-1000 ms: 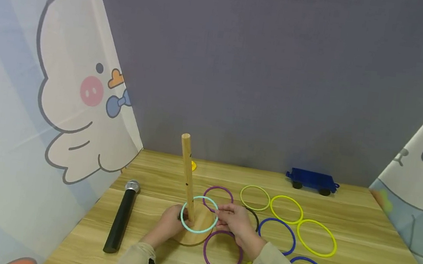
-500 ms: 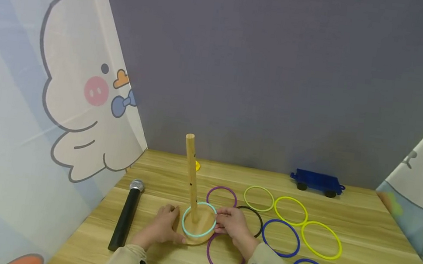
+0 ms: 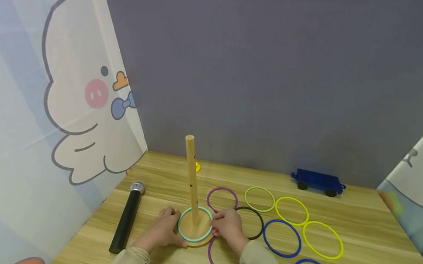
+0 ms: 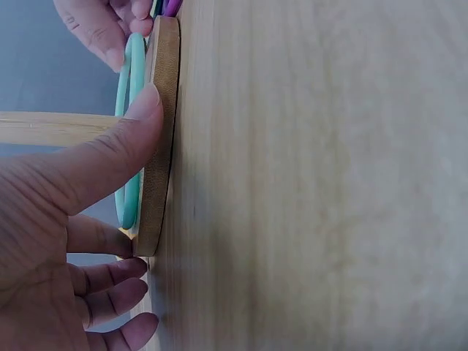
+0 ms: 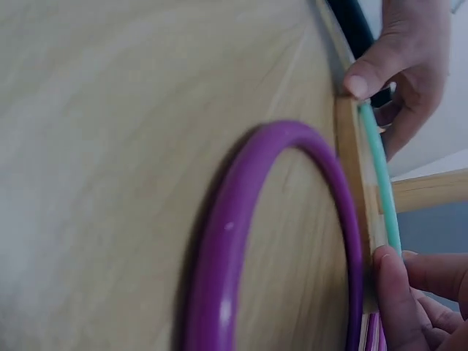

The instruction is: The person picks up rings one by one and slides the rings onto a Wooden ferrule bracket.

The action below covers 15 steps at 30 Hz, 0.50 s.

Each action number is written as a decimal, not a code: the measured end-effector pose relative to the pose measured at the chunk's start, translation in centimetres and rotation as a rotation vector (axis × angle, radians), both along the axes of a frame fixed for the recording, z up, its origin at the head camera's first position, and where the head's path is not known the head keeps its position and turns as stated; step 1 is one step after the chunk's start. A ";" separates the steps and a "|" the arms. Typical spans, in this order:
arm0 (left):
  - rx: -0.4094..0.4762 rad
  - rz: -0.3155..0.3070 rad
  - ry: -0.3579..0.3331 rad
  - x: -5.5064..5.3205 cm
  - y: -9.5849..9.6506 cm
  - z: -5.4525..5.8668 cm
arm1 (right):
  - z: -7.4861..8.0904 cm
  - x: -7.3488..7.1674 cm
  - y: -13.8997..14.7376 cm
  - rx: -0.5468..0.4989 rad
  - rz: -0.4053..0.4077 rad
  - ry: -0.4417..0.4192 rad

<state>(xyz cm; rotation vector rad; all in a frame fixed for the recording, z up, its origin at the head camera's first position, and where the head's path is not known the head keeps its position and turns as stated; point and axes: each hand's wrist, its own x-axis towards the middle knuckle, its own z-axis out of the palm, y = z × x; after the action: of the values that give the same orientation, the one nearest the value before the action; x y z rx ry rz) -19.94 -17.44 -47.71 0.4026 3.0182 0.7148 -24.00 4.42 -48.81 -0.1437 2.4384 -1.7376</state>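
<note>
A wooden stand has an upright post (image 3: 192, 178) on a round base (image 3: 201, 231). Around the post's foot lies a mint-green ring (image 3: 193, 240), level with the base or just above it. My left hand (image 3: 162, 228) holds the base from the left, thumb at the near edge and fingers at the far side. On the right, my right hand (image 3: 228, 225) pinches the ring's edge between thumb and index finger. In the left wrist view the ring (image 4: 130, 208) sits close along the base; the right wrist view shows the pinching fingertips (image 5: 393, 274).
Purple rings (image 3: 212, 262) lie beside the base, with a black ring (image 3: 262, 226), blue rings (image 3: 298, 247) and yellow rings (image 3: 341, 249) farther right. A microphone (image 3: 126, 220) lies at left. A blue toy wagon (image 3: 317, 181) and a small yellow thing (image 3: 197, 167) are at the back.
The mint-green ring has come down around the post to the base, with my right hand following left and down. My left hand has shifted from beside the post to the base's outer edge.
</note>
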 end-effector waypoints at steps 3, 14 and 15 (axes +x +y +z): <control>-0.009 0.001 0.006 -0.1 0.1 -0.1 | 0.0 0.0 0.0 0.060 -0.005 0.031; -0.003 0.004 -0.004 -0.2 0.0 -0.1 | 1.3 1.1 2.5 0.033 0.039 0.091; -0.008 0.004 -0.003 -0.2 -0.1 -0.1 | 1.4 1.4 3.0 0.026 0.045 0.093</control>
<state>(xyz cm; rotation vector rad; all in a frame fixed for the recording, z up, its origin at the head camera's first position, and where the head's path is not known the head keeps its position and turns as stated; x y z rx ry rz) -20.12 -17.54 -47.82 0.3952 3.0183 0.7033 -22.63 7.41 -47.36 -0.2810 2.5008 -1.7162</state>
